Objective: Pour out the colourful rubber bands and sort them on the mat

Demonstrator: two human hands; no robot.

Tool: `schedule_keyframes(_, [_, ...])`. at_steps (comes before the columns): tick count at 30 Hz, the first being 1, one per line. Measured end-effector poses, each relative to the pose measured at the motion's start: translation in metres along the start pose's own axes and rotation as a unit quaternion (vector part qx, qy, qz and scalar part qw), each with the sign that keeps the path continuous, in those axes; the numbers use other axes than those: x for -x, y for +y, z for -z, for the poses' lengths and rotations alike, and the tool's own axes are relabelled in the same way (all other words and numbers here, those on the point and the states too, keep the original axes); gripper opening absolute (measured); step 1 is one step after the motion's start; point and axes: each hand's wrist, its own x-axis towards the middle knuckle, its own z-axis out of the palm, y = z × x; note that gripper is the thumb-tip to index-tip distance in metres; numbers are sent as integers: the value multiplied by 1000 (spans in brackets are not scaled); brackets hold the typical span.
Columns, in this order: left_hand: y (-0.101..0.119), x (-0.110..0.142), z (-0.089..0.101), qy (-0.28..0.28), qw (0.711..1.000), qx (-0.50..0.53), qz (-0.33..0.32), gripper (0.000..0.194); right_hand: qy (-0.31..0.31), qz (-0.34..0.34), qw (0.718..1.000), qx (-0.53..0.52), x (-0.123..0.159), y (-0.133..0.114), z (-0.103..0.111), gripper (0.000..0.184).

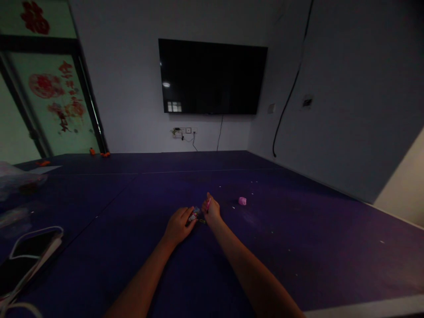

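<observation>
The small speckled piece (194,213) lies low on the purple surface (159,190), in the near middle of the view, between the two hands; the left hand (179,224) bends round it from its own side, thumb below and forefinger above, so that the fingers pinch it at its edges; the right hand (211,211) is closed beside it, its fingers curled together round a slim pink item (208,204), though which fingertips press on it is too small to tell; a thin yellowish loop (202,221) lies just below the gap between the hands, and whether it is joined to the speckled piece I cannot tell; the piece looks light, perhaps a little slick where it glints, and its stiffness is hard to judge in this dim light; the sides, between thumb and forefinger, seem the sound place to hold it, with a mild grip in case it is fragile; the pink item looks light and fairly stiff, best held along its length; a pink lump (242,201), perhaps soft, sits apart to the right.
</observation>
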Motion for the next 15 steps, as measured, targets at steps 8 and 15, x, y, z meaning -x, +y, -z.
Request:
schedule_keyframes(8, [6, -1, -1, -28, 1000, -11, -5, 34, 10, -57, 989, -133, 5, 2, -8, 46])
schedule_keyframes(15, [8, -2, -1, -41, 999, -24, -4, 34, -15, -48, 994, -100, 4, 7, -8, 34])
